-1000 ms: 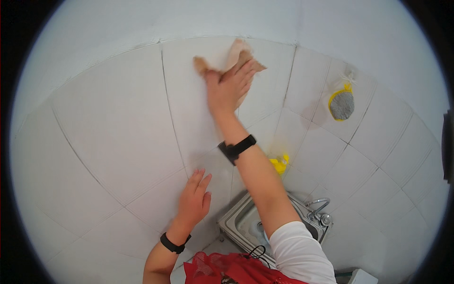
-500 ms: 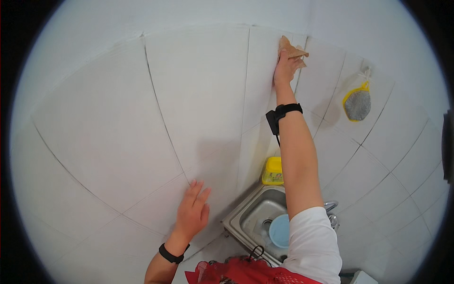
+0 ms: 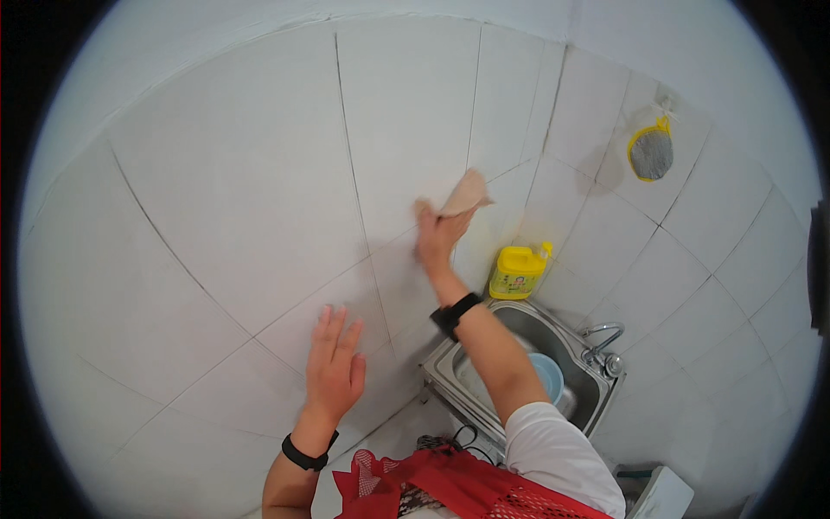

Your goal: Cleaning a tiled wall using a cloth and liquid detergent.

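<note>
Right hand (image 3: 443, 240) touches tan cloth (image 3: 467, 194), finger grip unclear; labelled yellow jug (image 3: 516, 275) sits at four o'clock from it; left hand (image 3: 335, 370), fingers parted, at seven.

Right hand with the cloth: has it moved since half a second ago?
Yes: the right hand, with the cloth, has come down the wall, nearer the sink, and left, farther from the wall corner.

right hand (image 3: 443, 235): blurred | cloth (image 3: 467, 194): blurred | blue basin (image 3: 548, 374): partly behind right forearm (image 3: 493, 353)
</note>
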The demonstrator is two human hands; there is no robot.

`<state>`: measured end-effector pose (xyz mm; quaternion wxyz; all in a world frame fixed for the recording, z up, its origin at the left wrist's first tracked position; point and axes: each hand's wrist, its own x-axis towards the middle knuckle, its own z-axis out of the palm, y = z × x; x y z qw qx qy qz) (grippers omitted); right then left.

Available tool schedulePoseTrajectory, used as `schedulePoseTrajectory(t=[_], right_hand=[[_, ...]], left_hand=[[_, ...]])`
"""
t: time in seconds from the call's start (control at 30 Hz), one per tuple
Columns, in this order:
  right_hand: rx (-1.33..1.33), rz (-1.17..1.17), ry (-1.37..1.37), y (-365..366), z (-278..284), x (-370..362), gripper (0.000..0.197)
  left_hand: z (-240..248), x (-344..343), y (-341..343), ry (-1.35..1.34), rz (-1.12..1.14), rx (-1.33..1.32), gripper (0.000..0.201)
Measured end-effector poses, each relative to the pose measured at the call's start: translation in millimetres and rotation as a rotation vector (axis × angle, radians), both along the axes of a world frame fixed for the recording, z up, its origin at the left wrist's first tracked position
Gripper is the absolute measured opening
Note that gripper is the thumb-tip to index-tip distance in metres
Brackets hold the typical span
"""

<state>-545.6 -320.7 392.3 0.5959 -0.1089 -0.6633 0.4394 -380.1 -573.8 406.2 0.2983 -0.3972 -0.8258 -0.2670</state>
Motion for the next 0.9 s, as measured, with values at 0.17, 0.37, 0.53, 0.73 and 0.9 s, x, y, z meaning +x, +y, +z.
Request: schedulePoseTrajectory(t=[0.17,0.37,0.53,0.73,0.9], right_hand=[[0.088,0.079,0.086,-91,-40,33,0.094],[0.367,0.179,0.049,-89,13,54,0.098],[0.545,0.048,0.054,-41,93,42,0.098],[0.301,0.038,0.128,49,117,-7,0.093],[0.084,0.103,0.013,121,76,-40,0.083]], left_hand=[[2,7,-7,0.091,0.076,-0.063,0.057],[7,-1,-8,0.079,0.223,-0.137,0.067],[3,-5,-6,0.062,0.31,-0.193,0.071],[2,-7,-13,0.073,0.359,-0.231,0.074],[-1,-13,-8,0.105,0.342,-0.25,0.074]])
